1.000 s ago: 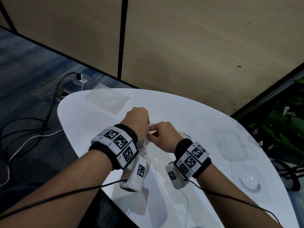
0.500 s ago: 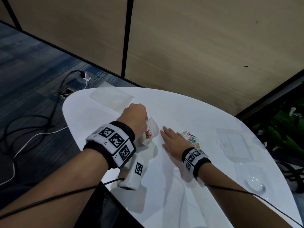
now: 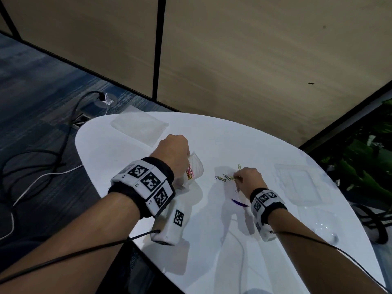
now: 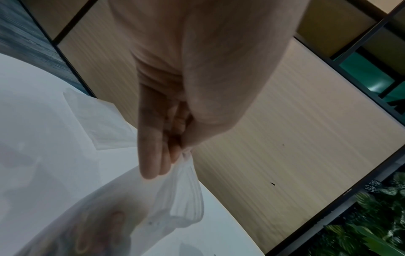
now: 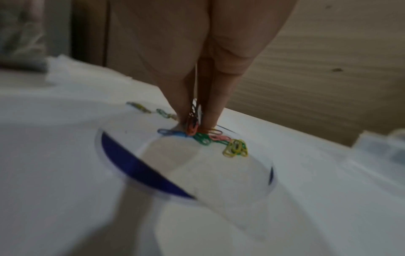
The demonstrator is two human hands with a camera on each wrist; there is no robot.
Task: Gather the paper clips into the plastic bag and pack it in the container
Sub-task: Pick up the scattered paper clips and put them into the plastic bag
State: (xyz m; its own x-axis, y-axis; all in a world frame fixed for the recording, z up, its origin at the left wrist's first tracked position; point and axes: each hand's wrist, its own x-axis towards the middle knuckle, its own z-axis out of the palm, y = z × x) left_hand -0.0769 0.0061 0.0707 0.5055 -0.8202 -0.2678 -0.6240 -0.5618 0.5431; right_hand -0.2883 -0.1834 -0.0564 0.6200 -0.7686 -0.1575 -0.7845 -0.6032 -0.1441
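Note:
My left hand [image 3: 180,154] holds a small clear plastic bag [image 3: 196,168] up off the white table [image 3: 212,134]; several coloured clips [image 3: 189,174] show inside it. The left wrist view shows the fingers [image 4: 153,155] pinching the bag's crumpled edge [image 4: 184,195]. My right hand [image 3: 237,179] is down on a loose scatter of coloured paper clips [image 3: 224,178] to the right of the bag. In the right wrist view its thumb and fingertips [image 5: 210,119] pinch an orange clip [image 5: 192,129] among the other clips [image 5: 221,140].
A clear square container [image 3: 303,183] lies at the right of the table, with a clear lid [image 3: 324,228] nearer me. A flat spare plastic bag [image 3: 140,128] lies at the far left. A clear round piece with a blue edge [image 5: 140,166] lies under my right wrist. Cables run across the floor on the left.
My hands have parted: the right one left the bag's mouth, moved right and came down on the loose clips, where its fingers closed. The left hand still holds the bag.

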